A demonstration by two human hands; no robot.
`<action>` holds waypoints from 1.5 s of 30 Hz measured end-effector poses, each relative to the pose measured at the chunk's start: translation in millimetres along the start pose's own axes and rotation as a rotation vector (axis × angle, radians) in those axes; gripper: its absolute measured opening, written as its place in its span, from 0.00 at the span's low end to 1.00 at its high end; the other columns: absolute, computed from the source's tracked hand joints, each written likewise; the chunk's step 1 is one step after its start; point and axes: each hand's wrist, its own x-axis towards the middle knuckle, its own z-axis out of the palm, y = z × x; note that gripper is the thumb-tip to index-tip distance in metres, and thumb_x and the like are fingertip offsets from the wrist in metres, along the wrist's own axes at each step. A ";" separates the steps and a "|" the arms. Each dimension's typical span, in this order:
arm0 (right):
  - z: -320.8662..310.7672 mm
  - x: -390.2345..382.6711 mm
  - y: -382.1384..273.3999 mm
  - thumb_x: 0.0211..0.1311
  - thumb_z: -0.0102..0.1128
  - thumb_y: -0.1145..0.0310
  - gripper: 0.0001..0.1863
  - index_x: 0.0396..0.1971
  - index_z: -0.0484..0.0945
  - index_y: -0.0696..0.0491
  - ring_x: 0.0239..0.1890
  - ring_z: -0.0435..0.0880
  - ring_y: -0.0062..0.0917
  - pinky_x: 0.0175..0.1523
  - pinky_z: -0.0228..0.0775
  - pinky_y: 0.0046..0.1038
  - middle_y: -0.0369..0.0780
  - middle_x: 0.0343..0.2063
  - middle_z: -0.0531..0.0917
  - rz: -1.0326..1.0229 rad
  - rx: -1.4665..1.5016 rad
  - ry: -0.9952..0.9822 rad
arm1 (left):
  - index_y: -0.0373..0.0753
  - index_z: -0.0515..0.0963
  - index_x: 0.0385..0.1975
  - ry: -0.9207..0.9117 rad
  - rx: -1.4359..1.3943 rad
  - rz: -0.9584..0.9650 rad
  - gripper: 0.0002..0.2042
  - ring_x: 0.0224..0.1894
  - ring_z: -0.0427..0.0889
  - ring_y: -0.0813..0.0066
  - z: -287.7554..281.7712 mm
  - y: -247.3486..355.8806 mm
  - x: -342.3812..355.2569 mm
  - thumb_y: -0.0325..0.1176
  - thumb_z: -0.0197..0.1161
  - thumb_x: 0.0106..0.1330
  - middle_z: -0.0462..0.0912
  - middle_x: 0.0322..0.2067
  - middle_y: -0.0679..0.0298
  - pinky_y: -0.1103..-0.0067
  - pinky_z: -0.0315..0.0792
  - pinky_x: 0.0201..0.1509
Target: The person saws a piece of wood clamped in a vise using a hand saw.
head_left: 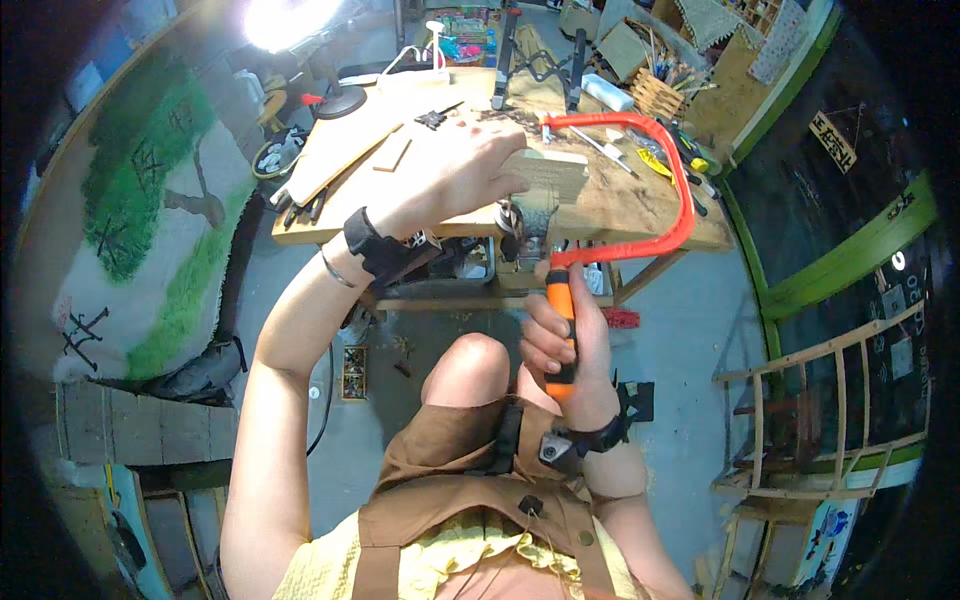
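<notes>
My right hand (555, 330) grips the orange-and-black handle (560, 295) of a red-framed coping or fret saw (680, 185), its frame arching right over the workbench. My left hand (470, 170) is at the bench's front, fingers curled on a pale wooden piece (560, 173). Beneath that piece a metal vise (532, 215) sits at the bench edge, partly hidden by my left hand. The thin blade is hard to make out.
The wooden workbench (630, 210) carries boards (390, 150), a lamp base (340, 100), tools (690, 160) and a blue bottle (605, 92). Bins (470, 265) sit underneath. A painted cloth (160, 230) stands left; a green-framed glass door (840, 250) and wooden rack (810, 400) are right.
</notes>
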 end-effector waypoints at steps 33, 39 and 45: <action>25.3 -22.1 -17.8 0.63 0.37 0.48 0.19 0.33 0.66 0.49 0.05 0.55 0.13 0.09 0.47 0.16 0.29 0.08 0.59 0.021 -0.265 0.332 | 0.32 0.73 0.38 0.200 0.015 0.163 0.21 0.23 0.76 0.60 7.3 -11.7 -4.1 0.43 0.63 0.51 0.75 0.20 0.52 0.74 0.69 0.29; 26.8 19.8 -32.1 0.62 0.38 0.45 0.22 0.25 0.61 0.51 0.06 0.56 0.12 0.11 0.50 0.15 0.30 0.10 0.61 0.043 -0.316 0.321 | 0.34 0.73 0.32 0.020 -0.013 0.019 0.17 0.15 0.70 0.69 -6.7 0.7 -0.2 0.39 0.66 0.48 0.69 0.11 0.58 0.76 0.63 0.21; 34.6 -15.4 -14.7 0.65 0.35 0.49 0.17 0.37 0.67 0.46 0.04 0.53 0.12 0.08 0.47 0.15 0.29 0.09 0.58 -0.032 -0.357 0.429 | 0.35 0.73 0.31 0.007 -0.066 0.004 0.16 0.15 0.68 0.69 -6.8 7.5 -0.1 0.38 0.66 0.48 0.69 0.11 0.58 0.75 0.63 0.21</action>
